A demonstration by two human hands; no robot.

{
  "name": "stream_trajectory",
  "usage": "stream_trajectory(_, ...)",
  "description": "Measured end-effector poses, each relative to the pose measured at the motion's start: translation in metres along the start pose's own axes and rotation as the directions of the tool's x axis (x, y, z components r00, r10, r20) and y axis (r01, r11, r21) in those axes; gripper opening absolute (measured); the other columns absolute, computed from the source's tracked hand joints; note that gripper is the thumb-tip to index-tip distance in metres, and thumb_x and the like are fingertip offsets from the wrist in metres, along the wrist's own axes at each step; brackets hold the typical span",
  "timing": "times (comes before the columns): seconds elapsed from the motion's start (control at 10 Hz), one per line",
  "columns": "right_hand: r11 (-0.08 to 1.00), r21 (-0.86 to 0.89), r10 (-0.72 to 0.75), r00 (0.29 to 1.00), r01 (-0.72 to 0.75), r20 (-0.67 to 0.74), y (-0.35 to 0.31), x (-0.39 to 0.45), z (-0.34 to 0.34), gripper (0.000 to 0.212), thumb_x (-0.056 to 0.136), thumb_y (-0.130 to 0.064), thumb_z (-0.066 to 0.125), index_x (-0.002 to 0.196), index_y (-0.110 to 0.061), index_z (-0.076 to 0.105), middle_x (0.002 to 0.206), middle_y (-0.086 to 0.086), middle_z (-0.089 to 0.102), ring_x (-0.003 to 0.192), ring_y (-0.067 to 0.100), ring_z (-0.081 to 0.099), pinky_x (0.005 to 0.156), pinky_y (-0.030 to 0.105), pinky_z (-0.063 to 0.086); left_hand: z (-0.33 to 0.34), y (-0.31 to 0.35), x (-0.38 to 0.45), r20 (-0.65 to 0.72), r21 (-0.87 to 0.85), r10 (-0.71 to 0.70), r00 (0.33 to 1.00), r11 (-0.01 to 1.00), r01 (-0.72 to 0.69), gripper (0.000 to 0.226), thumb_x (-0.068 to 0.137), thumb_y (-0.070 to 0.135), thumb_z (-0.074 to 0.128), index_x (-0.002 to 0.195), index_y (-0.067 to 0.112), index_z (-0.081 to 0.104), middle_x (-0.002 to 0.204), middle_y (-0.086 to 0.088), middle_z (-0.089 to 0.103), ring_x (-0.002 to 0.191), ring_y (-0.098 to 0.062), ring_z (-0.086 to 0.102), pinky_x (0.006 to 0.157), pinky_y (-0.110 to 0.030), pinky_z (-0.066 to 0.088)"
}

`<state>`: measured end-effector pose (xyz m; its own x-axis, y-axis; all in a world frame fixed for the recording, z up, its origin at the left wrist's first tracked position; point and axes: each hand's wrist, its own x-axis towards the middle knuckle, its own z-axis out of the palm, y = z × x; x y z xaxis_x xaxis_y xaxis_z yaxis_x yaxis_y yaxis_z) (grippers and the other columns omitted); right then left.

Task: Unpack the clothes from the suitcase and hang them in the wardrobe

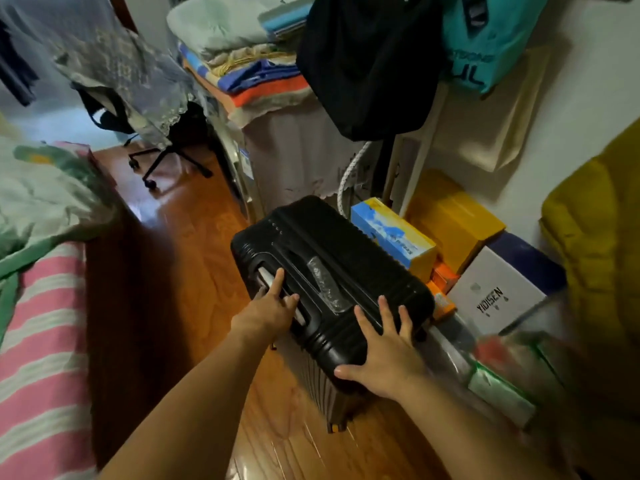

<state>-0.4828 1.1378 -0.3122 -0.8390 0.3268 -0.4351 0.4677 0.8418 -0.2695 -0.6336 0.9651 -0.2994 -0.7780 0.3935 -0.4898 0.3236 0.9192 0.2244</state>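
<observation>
1. The black suitcase (332, 282) is being kept upright on the wooden floor (180, 258), its top face turned up towards the camera. It is closed, so no clothes are yet being reached.

2. It is wedged between the bed (45, 327) on one side and a row of boxes (450, 244) along the wall on the other; the narrow gap is probably why it is being handled from above rather than laid flat where it stands.

3. The left hand (268, 311) is being placed at the pull-handle recess near the top edge. Its fingers (277, 280) are spread and only lightly curled over the silver bar; whether the bar is truly gripped cannot be told.

4. The right hand (381, 355) is being laid flat on the near corner of the case, fingers splayed wide and the thumb hooked round the edge, holding nothing closed in it. This looks like a steadying hold, so that the case is not tipped.

5. The plastic-wrapped carry handle (325, 285) on top is being left untouched between the two hands.

6. The wardrobe is not being shown; the task is judged to be at its very start.
</observation>
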Motion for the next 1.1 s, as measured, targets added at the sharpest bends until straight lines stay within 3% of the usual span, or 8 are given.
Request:
stream_trajectory(0.1,0.999,-0.004,0.041,0.999,-0.041,0.009,-0.016,0.052,-0.023,0.119,0.071,-0.074,0.069,0.153,-0.048,-0.012,0.158,-0.01,-0.037,0.145,0.031,-0.034,0.118,0.058,0.022,-0.025,-0.007,0.056,-0.017,0.066,0.027,0.999,0.997,-0.026,0.059,0.108,0.031,0.038,0.159,0.039,0.01,0.168,-0.001,-0.012,0.153,-0.033,0.015,0.117,-0.056,0.032)
stream_trajectory(0.2,0.997,0.011,0.08,0.996,-0.08,-0.024,-0.029,0.098,-0.038,0.12,0.07,-0.074,0.069,0.153,-0.048,-0.013,0.158,-0.009,-0.036,0.145,0.031,-0.034,0.12,0.058,0.017,-0.052,-0.011,0.107,0.001,0.104,0.059,0.998,0.993,-0.059,0.062,0.105,0.025,0.045,0.158,0.039,0.015,0.164,0.001,-0.029,0.153,-0.037,0.006,0.118,-0.059,0.028)
stream_trajectory(0.5,0.982,-0.02,0.189,0.981,-0.19,-0.052,-0.054,0.174,-0.071,0.12,0.071,-0.076,0.068,0.153,-0.048,-0.015,0.159,-0.006,-0.035,0.147,0.034,-0.03,0.12,0.057,0.019,-0.107,-0.005,0.186,0.042,0.037,0.149,0.988,0.988,-0.151,0.06,0.111,0.026,0.032,0.159,0.032,-0.003,0.168,-0.001,-0.01,0.155,-0.032,0.0,0.123,-0.055,0.017)
stream_trajectory(0.6,0.979,-0.011,0.2,0.977,-0.202,-0.066,-0.058,0.188,-0.076,0.119,0.07,-0.076,0.067,0.153,-0.047,-0.014,0.16,-0.005,-0.034,0.147,0.034,-0.029,0.12,0.057,0.019,-0.119,-0.001,0.201,0.042,0.082,0.179,0.983,0.98,-0.182,0.058,0.111,0.028,0.032,0.16,0.034,0.003,0.167,0.0,-0.013,0.155,-0.034,0.002,0.124,-0.054,0.016)
stream_trajectory(0.8,0.971,-0.038,0.235,0.971,-0.236,-0.034,-0.069,0.189,-0.083,0.115,0.078,-0.074,0.063,0.154,-0.041,-0.017,0.159,0.001,-0.036,0.147,0.035,-0.029,0.12,0.057,0.011,-0.128,0.003,0.208,0.076,0.012,0.091,0.993,0.996,-0.093,0.07,0.107,0.025,0.045,0.159,0.037,0.001,0.169,-0.004,-0.007,0.153,-0.034,0.015,0.12,-0.055,0.027)
stream_trajectory(0.9,0.968,-0.016,0.249,0.969,-0.249,0.003,-0.078,0.163,-0.09,0.099,0.09,-0.063,0.057,0.157,-0.036,-0.01,0.164,0.005,-0.023,0.152,0.034,-0.015,0.121,0.055,0.014,-0.121,0.009,0.162,-0.077,-0.067,0.055,0.996,0.996,-0.06,0.07,0.102,0.032,0.049,0.159,0.037,0.009,0.155,-0.011,0.035,0.13,-0.032,0.052,0.103,-0.047,0.048)
stream_trajectory(1.0,0.98,-0.021,0.197,0.98,-0.196,0.04,-0.082,0.117,-0.115,0.084,0.097,-0.048,0.056,0.16,-0.032,0.003,0.167,0.006,-0.001,0.152,0.032,0.006,0.121,0.051,0.023,-0.134,0.021,0.095,-0.164,0.011,0.128,0.978,0.992,-0.128,0.023,0.102,0.032,0.047,0.116,0.023,0.064,0.097,-0.001,0.064,0.079,-0.015,0.064,0.063,-0.029,0.051)
stream_trajectory(1.1,0.988,-0.027,0.155,0.987,-0.155,0.031,-0.077,0.062,-0.159,0.072,0.099,-0.041,0.055,0.158,-0.027,0.018,0.162,0.009,0.021,0.145,0.033,0.028,0.115,0.048,0.036,-0.163,0.035,0.025,-0.198,0.079,0.154,0.968,0.987,-0.14,0.02,0.1,0.027,0.049,0.085,0.022,0.06,0.08,0.001,0.062,0.067,-0.013,0.061,0.058,-0.028,0.05)
